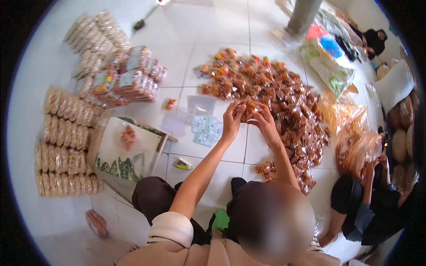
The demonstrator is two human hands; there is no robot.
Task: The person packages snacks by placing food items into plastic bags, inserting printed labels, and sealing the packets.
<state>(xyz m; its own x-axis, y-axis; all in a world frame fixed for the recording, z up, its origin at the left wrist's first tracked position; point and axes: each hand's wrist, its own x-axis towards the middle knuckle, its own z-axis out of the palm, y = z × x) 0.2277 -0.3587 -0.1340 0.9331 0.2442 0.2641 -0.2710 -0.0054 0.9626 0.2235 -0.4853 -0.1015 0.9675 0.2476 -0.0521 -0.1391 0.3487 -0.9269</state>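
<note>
Near the middle of the head view, my left hand (pixel 234 116) and my right hand (pixel 265 119) come together around a small clear packet of orange-brown snack (pixel 250 111). The fingers of both hands are bent against it. Just beyond and to the right spreads a large pile of similar shiny packets (pixel 288 102) on the white tiled floor. Left of my hands lie clear plastic sleeves (pixel 202 105) and green-and-white printed cards (pixel 203 124). A single packet (pixel 171 104) rests further left.
Stacked packs (pixel 71 164) line the left wall beside a low wooden table (pixel 148 153). A yellow-green stapler (pixel 183 164) lies on the floor. Another person (pixel 372 204) sits at the right by a big plastic bag (pixel 359 150); one more person (pixel 375 42) is at the top right.
</note>
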